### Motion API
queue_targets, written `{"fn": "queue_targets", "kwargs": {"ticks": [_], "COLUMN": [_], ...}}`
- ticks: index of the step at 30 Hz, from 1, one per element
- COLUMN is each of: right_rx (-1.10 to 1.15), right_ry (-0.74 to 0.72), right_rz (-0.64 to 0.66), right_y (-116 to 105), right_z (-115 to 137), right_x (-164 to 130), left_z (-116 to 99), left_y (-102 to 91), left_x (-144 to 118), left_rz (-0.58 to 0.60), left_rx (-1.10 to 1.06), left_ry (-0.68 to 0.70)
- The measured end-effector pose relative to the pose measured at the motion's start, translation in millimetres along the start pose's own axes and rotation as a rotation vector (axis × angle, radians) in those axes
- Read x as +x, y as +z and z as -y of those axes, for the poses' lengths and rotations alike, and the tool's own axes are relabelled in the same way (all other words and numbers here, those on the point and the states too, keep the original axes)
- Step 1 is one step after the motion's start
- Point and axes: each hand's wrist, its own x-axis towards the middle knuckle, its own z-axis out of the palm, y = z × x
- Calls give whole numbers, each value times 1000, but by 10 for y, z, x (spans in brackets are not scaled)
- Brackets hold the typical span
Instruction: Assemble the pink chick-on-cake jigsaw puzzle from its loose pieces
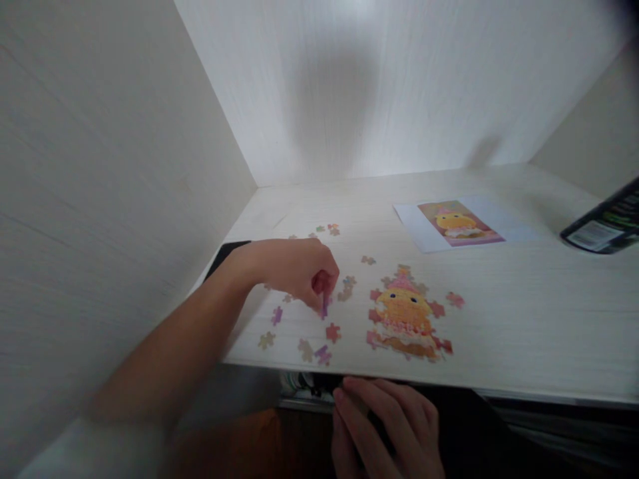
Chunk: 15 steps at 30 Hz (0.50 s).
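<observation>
Presently the left hand (300,269) pinches a purple piece (325,307) over the left of the counter (529,319), the right hand (394,422) sits by the near edge, its grip unreadable, and farther right the puzzle (405,311) has its figure seemingly joined, background apparently left among loose pieces (332,332).

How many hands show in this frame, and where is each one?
2: the left hand pinches a purple puzzle piece over the tabletop; the right hand is by the tabletop's front edge.
</observation>
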Motion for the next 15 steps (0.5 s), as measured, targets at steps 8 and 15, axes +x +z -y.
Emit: {"fn": "queue_targets", "kwargs": {"ticks": [8, 15], "right_rx": [71, 117], "right_ry": [84, 201], "right_rz": [-56, -64], "right_y": [13, 8], "right_z": [87, 129], "right_x": [84, 112], "left_z": [-272, -270], "left_y": [191, 125], "left_x": [110, 117], "left_rz": [48, 33], "left_rx": [43, 75], "left_ry": [72, 130]}}
